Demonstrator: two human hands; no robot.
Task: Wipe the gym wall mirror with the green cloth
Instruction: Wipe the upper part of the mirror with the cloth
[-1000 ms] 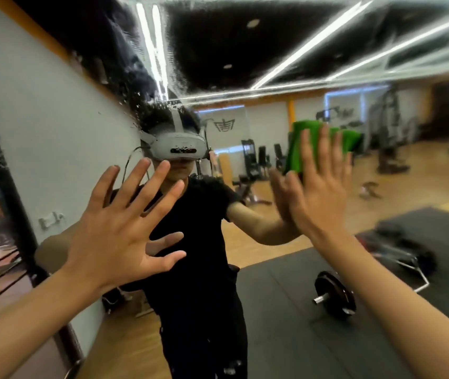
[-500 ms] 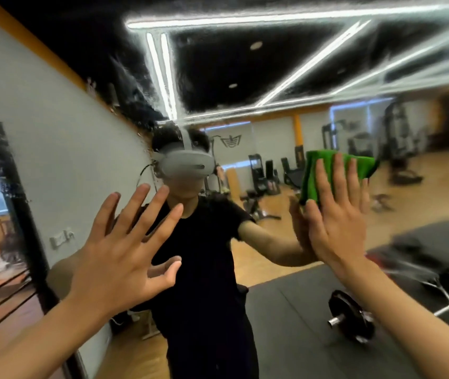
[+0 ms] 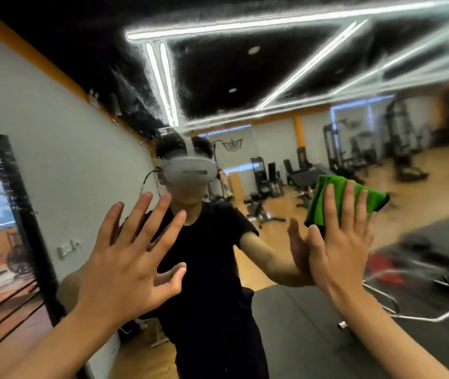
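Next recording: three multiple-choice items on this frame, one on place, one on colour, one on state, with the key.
1. Which hand presses the cloth to the mirror? A left, B right, C both.
2. The cloth's colour? A green, B blue, C white.
3. The fingers of the left hand are: A fisted, B spread straight, C pinching the cloth.
Key: B, the right hand lies flat over it; A, bright green shows past the hand; B, they fan out holding nothing.

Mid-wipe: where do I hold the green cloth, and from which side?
Likely its folded middle, palm flat, coming square-on from the room side: the green cloth lies flat on the mirror under the right hand's straight fingers, so pinching an edge would lift it.
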